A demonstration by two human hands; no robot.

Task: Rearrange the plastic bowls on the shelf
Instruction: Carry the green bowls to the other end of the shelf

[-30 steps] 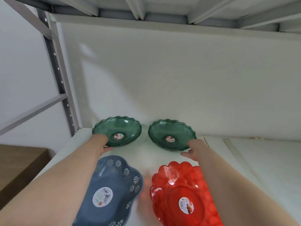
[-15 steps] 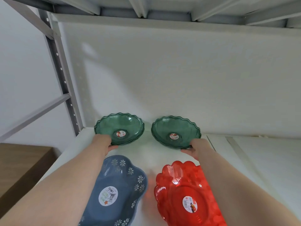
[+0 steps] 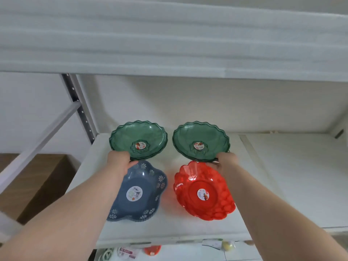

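Observation:
Two green scalloped bowl stacks stand at the back of the white shelf [image 3: 188, 230]: the left green bowl [image 3: 138, 137] and the right green bowl [image 3: 200, 138]. My left hand [image 3: 119, 161] grips the near rim of the left one. My right hand [image 3: 227, 161] grips the near rim of the right one. In front lie a blue flower-shaped bowl [image 3: 139, 193] with white daisy prints and a red transparent bowl [image 3: 204, 191]; my forearms pass over their outer edges.
An upper shelf board [image 3: 169, 40] hangs low overhead. A perforated metal upright [image 3: 79, 106] and a slanted brace [image 3: 37, 142] stand at left, with a brown box [image 3: 33, 185] beyond. The shelf extends to the right [image 3: 301, 176]. Small items show on the lower shelf [image 3: 150, 250].
The view has pulled back and tilted down, so the upper shelf and front edge now show. Both hands stay on the green bowls' near rims; the bowls sit slightly nearer the front bowls.

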